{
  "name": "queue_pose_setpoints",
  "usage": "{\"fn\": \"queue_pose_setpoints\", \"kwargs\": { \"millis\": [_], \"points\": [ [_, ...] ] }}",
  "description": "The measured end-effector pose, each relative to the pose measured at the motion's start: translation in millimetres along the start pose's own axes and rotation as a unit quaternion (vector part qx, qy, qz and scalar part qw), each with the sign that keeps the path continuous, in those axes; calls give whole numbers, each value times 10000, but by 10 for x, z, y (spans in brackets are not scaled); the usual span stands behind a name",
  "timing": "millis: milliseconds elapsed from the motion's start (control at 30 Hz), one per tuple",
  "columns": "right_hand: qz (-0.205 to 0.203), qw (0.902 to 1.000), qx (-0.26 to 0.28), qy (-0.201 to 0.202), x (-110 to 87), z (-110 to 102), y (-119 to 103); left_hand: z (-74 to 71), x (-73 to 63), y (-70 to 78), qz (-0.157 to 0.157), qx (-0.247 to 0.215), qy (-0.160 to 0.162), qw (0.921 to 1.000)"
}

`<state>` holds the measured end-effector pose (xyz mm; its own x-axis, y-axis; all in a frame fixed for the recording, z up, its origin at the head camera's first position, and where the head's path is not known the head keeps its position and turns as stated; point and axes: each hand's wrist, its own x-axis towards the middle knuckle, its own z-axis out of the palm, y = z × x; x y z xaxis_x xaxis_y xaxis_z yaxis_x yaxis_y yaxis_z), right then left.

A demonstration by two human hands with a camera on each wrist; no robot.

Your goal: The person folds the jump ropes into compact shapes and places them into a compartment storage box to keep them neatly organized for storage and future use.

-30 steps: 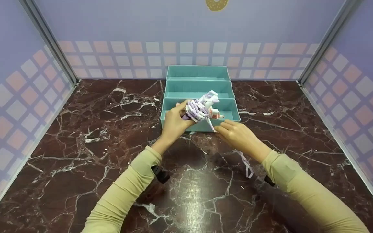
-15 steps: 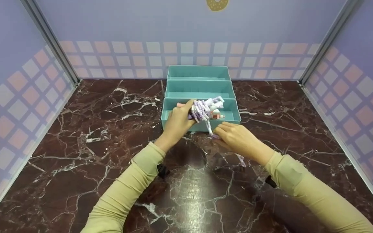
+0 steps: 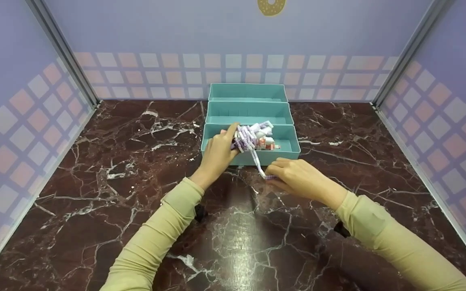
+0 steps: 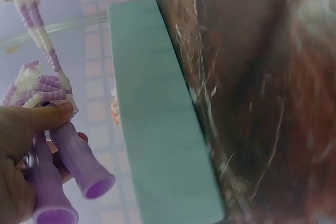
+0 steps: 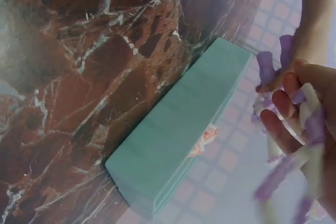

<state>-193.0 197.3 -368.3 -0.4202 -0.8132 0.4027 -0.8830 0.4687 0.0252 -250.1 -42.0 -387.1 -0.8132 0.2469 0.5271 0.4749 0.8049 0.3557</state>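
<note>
A purple and white beaded jump rope is bunched and wound up over the front teal bin. My left hand grips it by its two purple handles, which lie side by side with their flared ends sticking out past the fingers. From the wound part, a doubled strand runs down to my right hand. There the fingers are curled about the rope, and loose lengths dangle from that hand in the right wrist view. My right hand is lower and nearer the body than the left.
Three teal bins stand in a row toward the back wall: a front bin, a middle bin and a rear bin. Red and white beaded items lie in the front one. Beneath is a dark red marbled tabletop.
The right hand has moved slightly down toward the body, drawing the strand longer. The tail hanging below it has gone from the head view. The left hand's bundle shifted right, then back left.
</note>
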Motion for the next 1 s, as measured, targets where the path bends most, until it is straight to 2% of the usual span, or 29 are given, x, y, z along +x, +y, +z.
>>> {"fn": "queue_pose_setpoints", "kwargs": {
  "millis": [300, 400, 567, 733, 867, 1000],
  "points": [
    [-21, 9975, -706, -44, 35, -64, -45, -14, 23, 54, 6, -230, -114, 9997],
    [-11, 9978, -658, -73, 44, -89, -46, -9, 32, 51, -33, -192, -158, 9997],
    [-12, 9995, -167, -258, 38, -156, -20, 1, 41, 22, 37, 2, -184, 9998],
    [-296, 9993, 67, -215, 70, -265, 11, 14, 11, 0, 425, 315, -285, 9982],
    [-585, 9980, -223, 99, 156, -351, 13, 37, -44, 15, 905, 369, -640, 9931],
    [-770, 9952, -445, 402, 230, -390, 46, 57, -86, 70, 1323, 569, -982, 9847]
  ]
}}
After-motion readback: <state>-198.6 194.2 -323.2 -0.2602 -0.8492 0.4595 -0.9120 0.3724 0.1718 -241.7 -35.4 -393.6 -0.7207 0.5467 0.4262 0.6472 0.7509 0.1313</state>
